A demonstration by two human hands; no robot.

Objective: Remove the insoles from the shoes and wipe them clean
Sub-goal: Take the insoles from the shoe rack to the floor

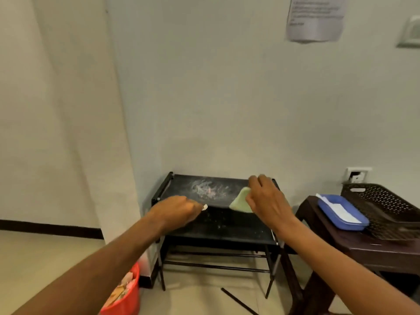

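A black shoe rack [227, 228] stands against the wall, its top shelf dusted with pale powder. My right hand [268, 201] holds a pale green cloth [241, 201] over the right side of that shelf. My left hand [179, 210] is curled above the shelf's left front, pinching a small white scrap [205, 207] at the fingertips. No shoes or insoles show in view.
A dark brown plastic table [363, 248] stands right of the rack, bearing a blue tray [327, 214] with white paper and a dark perforated basket [386, 205]. A red bucket [129, 296] with scraps sits on the floor at lower left. A black rod [238, 301] lies on the floor.
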